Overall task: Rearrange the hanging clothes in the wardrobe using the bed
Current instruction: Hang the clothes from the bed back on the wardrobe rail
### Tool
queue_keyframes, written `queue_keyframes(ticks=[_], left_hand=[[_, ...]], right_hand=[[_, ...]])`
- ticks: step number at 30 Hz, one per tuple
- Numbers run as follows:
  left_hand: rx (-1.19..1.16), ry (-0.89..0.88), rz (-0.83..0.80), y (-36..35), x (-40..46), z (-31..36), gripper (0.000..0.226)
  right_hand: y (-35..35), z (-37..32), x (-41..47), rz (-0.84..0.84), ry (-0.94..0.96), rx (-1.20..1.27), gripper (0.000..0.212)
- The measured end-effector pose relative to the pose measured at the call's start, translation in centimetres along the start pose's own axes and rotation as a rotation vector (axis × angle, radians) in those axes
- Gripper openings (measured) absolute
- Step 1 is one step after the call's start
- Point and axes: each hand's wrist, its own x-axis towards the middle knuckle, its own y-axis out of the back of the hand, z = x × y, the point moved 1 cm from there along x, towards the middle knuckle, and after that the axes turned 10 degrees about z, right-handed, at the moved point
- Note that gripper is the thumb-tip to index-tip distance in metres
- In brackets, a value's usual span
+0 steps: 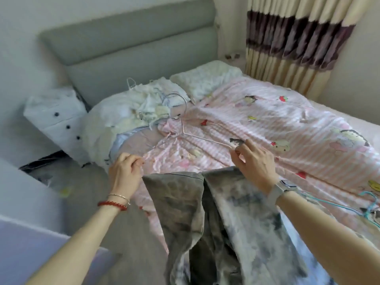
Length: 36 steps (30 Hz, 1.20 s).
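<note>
A wire hanger (186, 128) lies on the bed (287, 120) between the hands, its hook pointing away toward the headboard (131, 44). The left hand (125, 171) pinches its near-left end, the right hand (253, 161) pinches its right end, both palms down. Grey tie-dye trousers (226, 223) drape just below both hands. A heap of pale clothes (144, 108) lies beyond the left hand.

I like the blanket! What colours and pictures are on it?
Pink and white stripes with little cartoon characters on the bed cover, seen in the head view.
</note>
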Motion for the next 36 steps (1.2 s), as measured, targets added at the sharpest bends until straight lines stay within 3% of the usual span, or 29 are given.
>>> queue_keyframes(ticks=[3, 7, 11, 18, 22, 27, 34, 36], left_hand=[[0.062, 0.137, 0.109, 7.9, -1.3, -4.7, 0.017], [0.218, 0.294, 0.268, 17.2, -5.5, -10.1, 0.018], [0.335, 0.392, 0.350, 25.3, -10.8, -14.6, 0.015], [0.531, 0.487, 0.519, 36.0, -20.5, -17.5, 0.013], [0.595, 0.547, 0.659, 40.2, -24.4, -17.5, 0.014], [0.733, 0.563, 0.791, 45.8, -28.7, -17.6, 0.042], [0.994, 0.720, 0.940, 54.9, -37.2, -17.4, 0.025], [1.047, 0.837, 1.005, 57.4, -39.6, -16.9, 0.021]], right_hand=[[-2.5, -8.0, 3.4, 0.010, 0.160, 0.195, 0.037], [-4.6, -18.2, 5.4, -0.033, 0.362, 0.425, 0.029], [-5.8, -27.3, 5.2, -0.189, 0.552, 0.620, 0.032], [-4.4, -41.4, 4.0, -0.295, 0.864, 0.861, 0.025], [-3.0, -47.5, 3.1, -0.383, 0.947, 0.943, 0.021], [-0.6, -54.7, 0.5, -0.414, 0.999, 1.055, 0.024], [3.5, -65.6, -5.8, -0.718, 1.067, 1.309, 0.029], [5.9, -69.1, -7.5, -0.761, 1.123, 1.376, 0.028]])
